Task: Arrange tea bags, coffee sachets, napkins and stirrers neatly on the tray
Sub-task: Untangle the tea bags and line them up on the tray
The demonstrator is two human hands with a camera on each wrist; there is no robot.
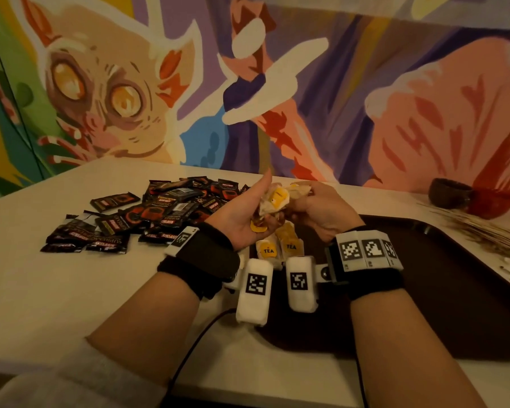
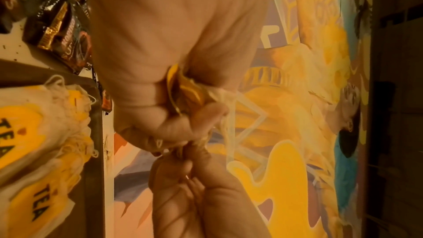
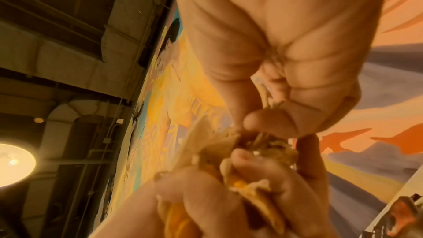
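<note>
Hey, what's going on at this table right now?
A person is sorting tea bags. Both the left hand and right hand hold a bunch of tea bags above the dark tray, where two tea bags already lie. The coffee sachets sit piled on the table, off the tray.

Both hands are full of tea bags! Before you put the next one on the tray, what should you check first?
1. Left hand grips the tea bag bunch: ok.
2. Right hand pinches just one bag: cannot tell, it is a tangle.
3. Strings free of knots: cannot tell.
4. Tray has bare room: ok.
5. Laid tea bags sit side by side on the tray: ok.
6. Coffee sachets tidied: not ok, heaped on the table.
</note>
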